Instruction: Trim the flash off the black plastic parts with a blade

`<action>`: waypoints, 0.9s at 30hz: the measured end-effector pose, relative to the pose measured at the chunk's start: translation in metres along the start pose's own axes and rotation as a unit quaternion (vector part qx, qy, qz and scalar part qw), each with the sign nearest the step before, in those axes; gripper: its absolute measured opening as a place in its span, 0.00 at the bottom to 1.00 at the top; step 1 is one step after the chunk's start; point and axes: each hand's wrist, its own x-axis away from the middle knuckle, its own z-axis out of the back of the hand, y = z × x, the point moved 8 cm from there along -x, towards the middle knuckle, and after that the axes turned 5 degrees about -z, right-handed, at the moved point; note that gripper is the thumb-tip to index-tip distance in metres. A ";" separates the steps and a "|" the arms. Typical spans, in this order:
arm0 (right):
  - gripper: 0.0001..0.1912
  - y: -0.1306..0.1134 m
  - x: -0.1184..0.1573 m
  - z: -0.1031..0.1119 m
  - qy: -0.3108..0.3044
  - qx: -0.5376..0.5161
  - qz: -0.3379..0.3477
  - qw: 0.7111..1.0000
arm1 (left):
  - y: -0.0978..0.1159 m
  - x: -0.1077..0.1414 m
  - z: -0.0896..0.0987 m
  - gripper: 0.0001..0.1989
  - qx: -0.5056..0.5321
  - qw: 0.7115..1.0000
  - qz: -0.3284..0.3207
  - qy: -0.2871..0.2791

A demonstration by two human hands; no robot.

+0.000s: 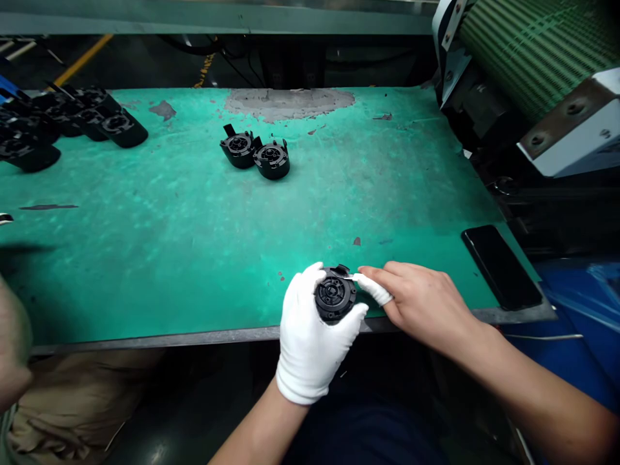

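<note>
Facing upward, round black part (335,294): it is showing its ribbed face just beside the front edge of the green table (169,252); a loosening hold could be sending it off at six o'clock.
Left hand (305,332): it is wearing a white glove and clamping the part from seven o'clock; smooth cloth could be letting it twist.
Right hand (426,297): from three o'clock it is seemingly pinching a thin pale sliver (349,278) against the rim; too much push could be scratching plastic or nicking the nearby gloved fingers.
Two black parts (237,143): they are touching at eleven o'clock; a careless nudge could be knocking them.
Phone (501,266): it is lying at three o'clock, near the forearm; a swinging elbow could be shoving it off.
Another person's arm (12,349): it is reaching in, blurred, at nine o'clock.
</note>
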 end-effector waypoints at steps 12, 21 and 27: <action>0.19 0.011 0.037 -0.006 -0.029 -0.043 0.028 0.998 | 0.002 0.001 0.001 0.33 -0.018 0.999 -0.022 0.031; 0.19 0.009 0.040 0.001 0.039 -0.065 -0.039 0.996 | 0.000 0.001 0.002 0.35 -0.019 0.999 -0.019 0.033; 0.18 0.013 0.022 0.003 -0.006 -0.056 0.045 0.997 | -0.015 -0.022 0.011 0.39 0.023 0.990 -0.019 -0.136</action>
